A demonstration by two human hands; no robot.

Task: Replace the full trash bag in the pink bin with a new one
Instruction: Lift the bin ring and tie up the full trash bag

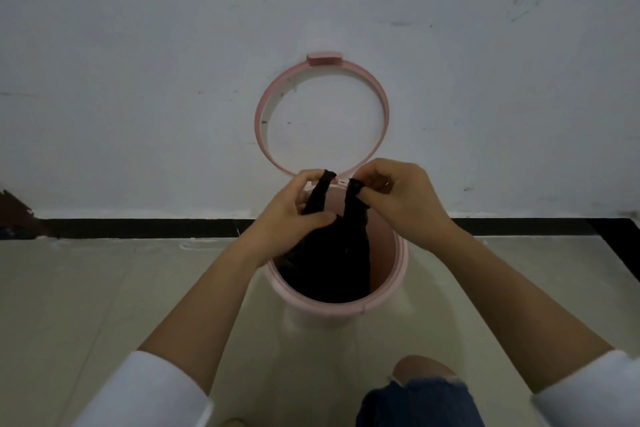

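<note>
A round pink bin [388,302] stands on the floor against the wall. Its ring-shaped lid [259,121] is flipped up and leans on the wall behind it. A black trash bag [332,263] fills the bin, with two handle strips pulled up above the rim. My left hand [291,211] pinches the left strip near its top. My right hand [398,194] pinches the right strip. Both hands are close together over the far side of the bin opening.
A white wall [138,80] rises right behind the bin, with a black baseboard strip [138,228] at its foot. Pale floor tiles [86,288] lie on either side. My knee in torn jeans [422,388] is at the bottom, just in front of the bin.
</note>
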